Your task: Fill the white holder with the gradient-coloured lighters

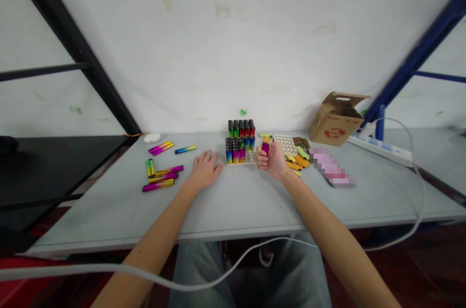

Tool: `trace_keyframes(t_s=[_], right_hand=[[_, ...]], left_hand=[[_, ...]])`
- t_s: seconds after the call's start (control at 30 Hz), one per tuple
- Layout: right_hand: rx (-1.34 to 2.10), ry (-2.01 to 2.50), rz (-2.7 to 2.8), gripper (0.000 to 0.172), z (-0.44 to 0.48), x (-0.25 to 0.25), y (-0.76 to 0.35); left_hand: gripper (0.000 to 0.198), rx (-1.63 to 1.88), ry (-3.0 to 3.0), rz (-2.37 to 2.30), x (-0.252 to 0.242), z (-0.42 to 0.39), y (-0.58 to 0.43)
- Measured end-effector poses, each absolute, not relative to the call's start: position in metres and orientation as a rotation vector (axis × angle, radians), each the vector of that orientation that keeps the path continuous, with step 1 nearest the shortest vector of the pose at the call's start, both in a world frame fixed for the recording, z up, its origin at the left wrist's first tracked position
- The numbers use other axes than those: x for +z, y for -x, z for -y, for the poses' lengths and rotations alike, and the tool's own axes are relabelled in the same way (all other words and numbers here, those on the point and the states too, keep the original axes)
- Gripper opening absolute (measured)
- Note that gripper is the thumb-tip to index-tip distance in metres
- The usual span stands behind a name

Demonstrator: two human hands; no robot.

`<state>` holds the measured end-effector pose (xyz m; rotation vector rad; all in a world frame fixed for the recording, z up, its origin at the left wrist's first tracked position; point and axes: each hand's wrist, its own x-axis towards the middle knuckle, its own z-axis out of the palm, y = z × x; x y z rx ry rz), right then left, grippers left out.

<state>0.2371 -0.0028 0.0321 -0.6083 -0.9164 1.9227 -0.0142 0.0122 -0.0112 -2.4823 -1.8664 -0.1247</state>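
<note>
My left hand rests flat on the table, fingers spread, holding nothing. My right hand is wrapped round a shiny purple tube, whose upper end shows above the fingers. Just left of it, a pale tray holds upright blue, gold and pink two-tone tubes; bare sockets show at its right side. Behind stands another block of upright green and red tubes. Left of my left hand lie several loose tubes, among them a blue-and-gold tube and purple-and-gold tubes.
Beyond my right hand are a pale socketed tray and orange and yellow pieces. A blurred pink flat object, an open cardboard box and a power strip lie farther right. A white case sits back left; a white cable crosses the foreground.
</note>
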Motion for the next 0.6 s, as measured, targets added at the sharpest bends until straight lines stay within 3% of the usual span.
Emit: trace_keyframes(t_s=[0.6], right_hand=[[1.836,0.783,0.976,0.031,0.006,0.035,-0.226]], left_hand=[[0.057,-0.117,2.487,1.895,-0.009,-0.011,0.012]])
